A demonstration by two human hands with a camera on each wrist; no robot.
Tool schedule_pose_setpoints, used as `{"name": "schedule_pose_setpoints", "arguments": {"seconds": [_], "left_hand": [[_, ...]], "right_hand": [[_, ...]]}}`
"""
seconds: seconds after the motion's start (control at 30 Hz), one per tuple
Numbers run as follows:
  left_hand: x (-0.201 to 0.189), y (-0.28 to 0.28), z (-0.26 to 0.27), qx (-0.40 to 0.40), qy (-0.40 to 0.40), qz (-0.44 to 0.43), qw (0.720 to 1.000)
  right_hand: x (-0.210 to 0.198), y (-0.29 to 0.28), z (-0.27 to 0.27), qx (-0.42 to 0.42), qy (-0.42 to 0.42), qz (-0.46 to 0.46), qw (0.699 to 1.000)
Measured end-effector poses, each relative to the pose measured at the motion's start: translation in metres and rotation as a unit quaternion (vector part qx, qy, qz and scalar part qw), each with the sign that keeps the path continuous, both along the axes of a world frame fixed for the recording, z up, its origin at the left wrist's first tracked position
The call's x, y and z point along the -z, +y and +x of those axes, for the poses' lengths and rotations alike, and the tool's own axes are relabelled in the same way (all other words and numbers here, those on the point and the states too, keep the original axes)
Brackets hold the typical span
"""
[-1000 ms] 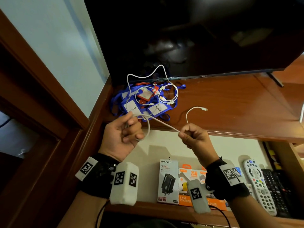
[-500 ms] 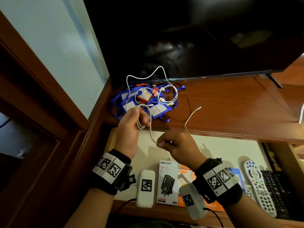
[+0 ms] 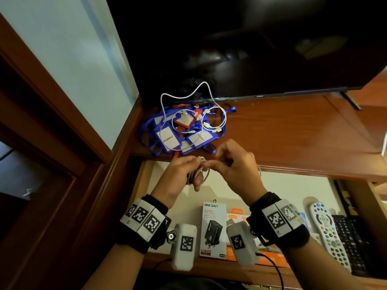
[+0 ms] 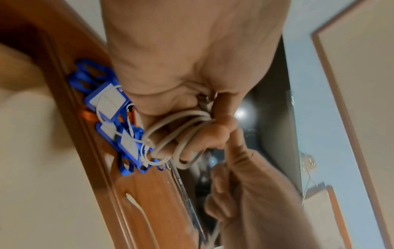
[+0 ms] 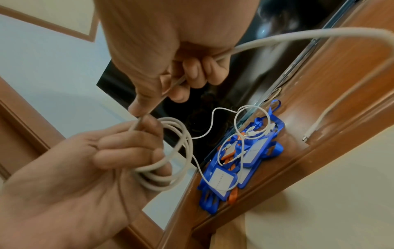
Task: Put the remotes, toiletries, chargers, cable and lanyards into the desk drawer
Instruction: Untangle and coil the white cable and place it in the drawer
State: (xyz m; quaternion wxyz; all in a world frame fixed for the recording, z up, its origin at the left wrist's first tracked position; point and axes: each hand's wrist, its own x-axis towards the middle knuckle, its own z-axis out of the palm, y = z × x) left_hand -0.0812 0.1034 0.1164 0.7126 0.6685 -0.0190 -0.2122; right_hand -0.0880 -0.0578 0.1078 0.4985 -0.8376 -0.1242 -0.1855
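Cable (image 3: 199, 173) sits half coiled in the air above the open desk drawer (image 3: 293, 189), its loops wrapped round the curled fingers (image 5: 127, 150) of the left hand (image 3: 180, 181), which grips the bundle. The right hand (image 3: 234, 166) pinches the free run between thumb and forefinger and feeds it toward the coil; the loose tail trails back over the front edge of the surface (image 3: 293, 139), plug end (image 5: 309, 133) lying on the wood. To finish the wind well, I would keep each turn the same size, let the tail slide through a light pinch, and hold the plug clear of the edge so it does not snag. Behind the hands the blue lanyards (image 3: 167, 139) lie on the surface with thinner white cables (image 3: 217, 120) tangled on top, near the television (image 3: 251, 49). In the drawer, 2 charger boxes (image 3: 213, 229) and 2 remotes (image 3: 328, 233) fill the front and right; the pale floor at the back left looks open for the coil.
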Motion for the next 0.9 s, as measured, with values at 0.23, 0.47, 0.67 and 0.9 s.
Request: {"name": "schedule_pose_setpoints", "arguments": {"seconds": [0.23, 0.47, 0.67, 0.9], "left_hand": [[-0.004, 0.001, 0.002, 0.004, 0.16, -0.141, 0.977], [0.0, -0.003, 0.0, -0.014, 0.12, -0.18, 0.976], [0.003, -0.001, -0.002, 0.018, 0.115, -0.136, 0.984], [-0.002, 0.008, 0.001, -0.034, 0.189, -0.223, 0.956]], "right_hand": [[0.007, 0.001, 0.001, -0.08, 0.13, 0.0, 0.988], [-0.004, -0.005, -0.002, -0.156, 0.224, 0.072, 0.959], [-0.005, -0.007, -0.006, -0.159, 0.257, 0.106, 0.947], [0.004, -0.01, -0.012, -0.092, 0.216, 0.127, 0.964]]}}
